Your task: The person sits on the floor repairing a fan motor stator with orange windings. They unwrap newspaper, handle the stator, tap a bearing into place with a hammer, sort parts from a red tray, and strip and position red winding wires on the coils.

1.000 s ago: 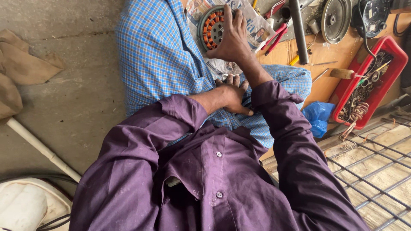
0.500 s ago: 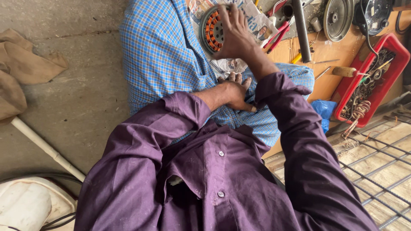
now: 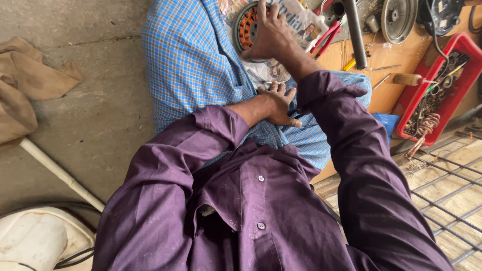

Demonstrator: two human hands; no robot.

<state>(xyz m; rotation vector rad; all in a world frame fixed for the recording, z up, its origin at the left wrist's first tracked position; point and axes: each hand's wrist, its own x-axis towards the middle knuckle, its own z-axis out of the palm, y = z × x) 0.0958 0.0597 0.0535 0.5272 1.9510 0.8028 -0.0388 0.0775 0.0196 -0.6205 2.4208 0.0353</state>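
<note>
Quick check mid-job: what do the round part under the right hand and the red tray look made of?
Round part: seemingly grey metal ring with orange, copper-like windings, dull finish; the right hand covers much of it. Red tray: probably plastic, given its smooth, uniformly coloured, rounded walls.

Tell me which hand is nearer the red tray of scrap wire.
Right. The right hand rests on the round copper-wound motor part, left of the red tray; the left hand lies farther off on the blue checked cloth.
</note>
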